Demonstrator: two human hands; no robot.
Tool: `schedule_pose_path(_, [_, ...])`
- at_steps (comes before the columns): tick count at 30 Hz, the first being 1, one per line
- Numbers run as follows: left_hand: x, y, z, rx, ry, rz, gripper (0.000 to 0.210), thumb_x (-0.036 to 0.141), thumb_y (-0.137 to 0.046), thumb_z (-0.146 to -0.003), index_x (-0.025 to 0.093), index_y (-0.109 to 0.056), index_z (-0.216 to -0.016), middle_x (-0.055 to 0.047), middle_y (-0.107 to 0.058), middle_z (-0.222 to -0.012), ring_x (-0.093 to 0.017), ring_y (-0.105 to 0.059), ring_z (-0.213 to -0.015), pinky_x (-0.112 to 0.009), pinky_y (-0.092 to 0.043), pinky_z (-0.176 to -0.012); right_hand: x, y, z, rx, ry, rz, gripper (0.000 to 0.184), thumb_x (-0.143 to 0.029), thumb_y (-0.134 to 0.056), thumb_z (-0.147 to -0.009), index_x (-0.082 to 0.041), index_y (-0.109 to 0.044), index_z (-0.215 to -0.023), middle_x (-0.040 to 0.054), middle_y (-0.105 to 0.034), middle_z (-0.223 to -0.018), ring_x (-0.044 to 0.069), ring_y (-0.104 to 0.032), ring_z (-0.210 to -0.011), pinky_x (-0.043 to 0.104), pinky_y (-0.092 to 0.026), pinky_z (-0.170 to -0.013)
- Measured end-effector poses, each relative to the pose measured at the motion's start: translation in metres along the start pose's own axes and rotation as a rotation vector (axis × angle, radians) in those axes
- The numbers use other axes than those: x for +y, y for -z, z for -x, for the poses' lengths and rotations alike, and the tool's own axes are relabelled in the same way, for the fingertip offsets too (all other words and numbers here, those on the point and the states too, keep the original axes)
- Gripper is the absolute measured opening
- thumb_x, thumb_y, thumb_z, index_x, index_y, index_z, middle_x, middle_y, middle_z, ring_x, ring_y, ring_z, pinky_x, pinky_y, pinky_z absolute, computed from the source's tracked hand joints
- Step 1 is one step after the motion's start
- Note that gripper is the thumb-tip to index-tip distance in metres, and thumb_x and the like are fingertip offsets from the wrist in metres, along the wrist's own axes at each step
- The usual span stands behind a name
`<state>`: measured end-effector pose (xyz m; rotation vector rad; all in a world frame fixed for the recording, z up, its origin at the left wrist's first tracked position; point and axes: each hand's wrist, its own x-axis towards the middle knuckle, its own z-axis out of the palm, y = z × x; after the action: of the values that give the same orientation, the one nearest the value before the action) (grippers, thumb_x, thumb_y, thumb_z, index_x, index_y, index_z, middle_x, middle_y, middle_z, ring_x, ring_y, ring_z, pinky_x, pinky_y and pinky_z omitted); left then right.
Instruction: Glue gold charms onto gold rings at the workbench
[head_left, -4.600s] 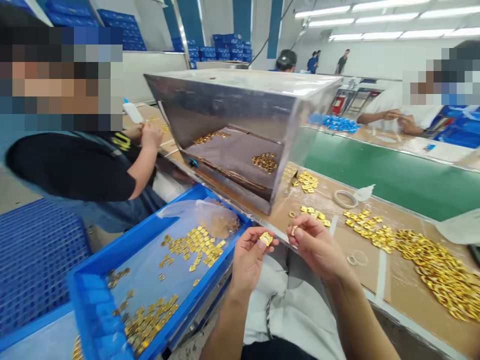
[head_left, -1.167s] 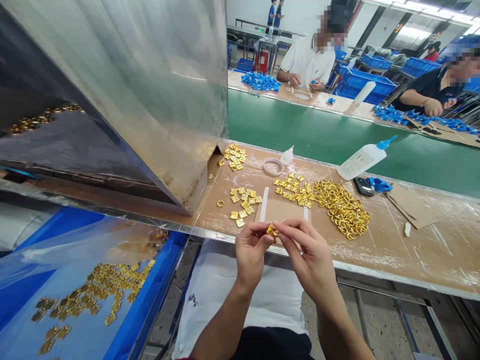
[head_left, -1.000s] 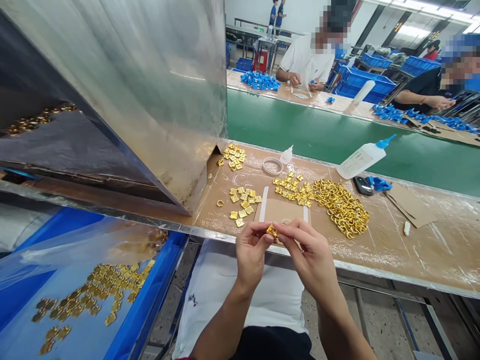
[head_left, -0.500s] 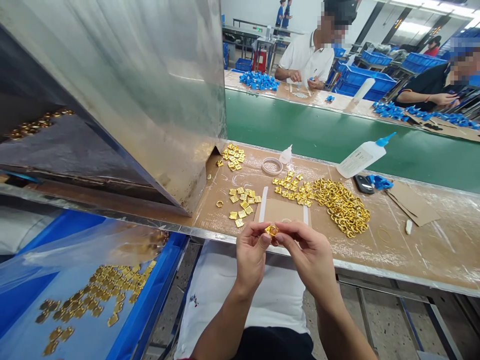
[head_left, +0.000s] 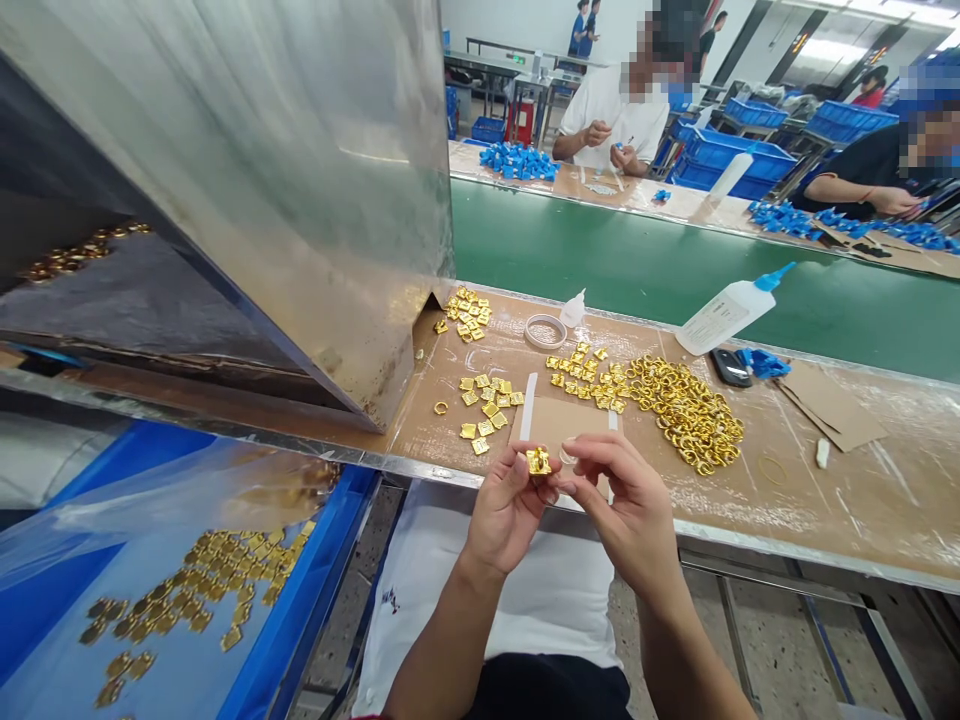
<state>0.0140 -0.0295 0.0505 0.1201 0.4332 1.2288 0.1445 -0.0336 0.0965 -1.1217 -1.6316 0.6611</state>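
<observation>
Just in front of my body, my left hand (head_left: 507, 512) pinches a small shiny gold square piece (head_left: 538, 461) between thumb and fingers. A raised, ring-like part stands on its upper face. Close on the right is my right hand (head_left: 621, 492), its thumb and forefinger parted around a gap. Its thumb tip is near the left fingertips; whether they touch I cannot tell. Behind the hands lies a cardboard sheet (head_left: 566, 418) with white tape strips. Loose gold square plates (head_left: 490, 408) lie left of it. A heap of gold rings (head_left: 686, 415) is on the right.
Gold pieces (head_left: 587, 375) lie behind the cardboard, near a tape roll (head_left: 545, 331) and a small white bottle (head_left: 574, 308). A larger bottle (head_left: 729, 312) leans by the green belt (head_left: 600, 245). A metal hood (head_left: 300, 180) stands left, above a blue bin (head_left: 292, 600). Co-workers sit opposite.
My right fingers have come off the gold piece and spread apart. The piece stays in my left hand, turned so its raised part faces up more.
</observation>
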Motion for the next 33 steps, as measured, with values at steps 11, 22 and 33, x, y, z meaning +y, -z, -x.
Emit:
schedule_pose_path(11, [0.001,-0.007,0.002,0.049,0.254,0.201,0.016,0.02,-0.083,-0.081,0.013,-0.07,-0.078,0.0,-0.069,-0.075,-0.01,-0.067,-0.073,-0.017,-0.056,-0.071,-0.001,-0.003,0.001,-0.121,0.195,0.169,0.018,-0.012,-0.068,-0.093,-0.023,-0.07,-0.107,0.0064,-0.07,-0.109,0.018,-0.069,-0.1,0.028,-0.058,-0.088])
schedule_pose_path(22, [-0.001,-0.011,0.006,-0.034,0.045,-0.041,0.035,0.038,-0.093,-0.069,0.012,-0.072,-0.082,-0.001,-0.068,-0.08,-0.009,-0.062,-0.075,-0.017,-0.053,-0.072,-0.001,-0.005,0.001,-0.053,0.284,0.259,0.015,-0.011,-0.061,-0.096,-0.023,-0.069,-0.099,0.0062,-0.074,-0.098,0.02,-0.071,-0.09,0.031,-0.06,-0.076])
schedule_pose_path(33, [-0.002,-0.007,0.005,-0.017,-0.138,-0.336,0.042,0.053,-0.087,-0.072,0.014,-0.072,-0.08,-0.002,-0.066,-0.074,-0.011,-0.06,-0.068,-0.021,-0.051,-0.067,0.007,-0.009,0.006,0.041,0.339,0.347,0.02,-0.006,-0.057,-0.096,-0.022,-0.068,-0.094,0.0067,-0.074,-0.093,0.019,-0.074,-0.085,0.03,-0.062,-0.073])
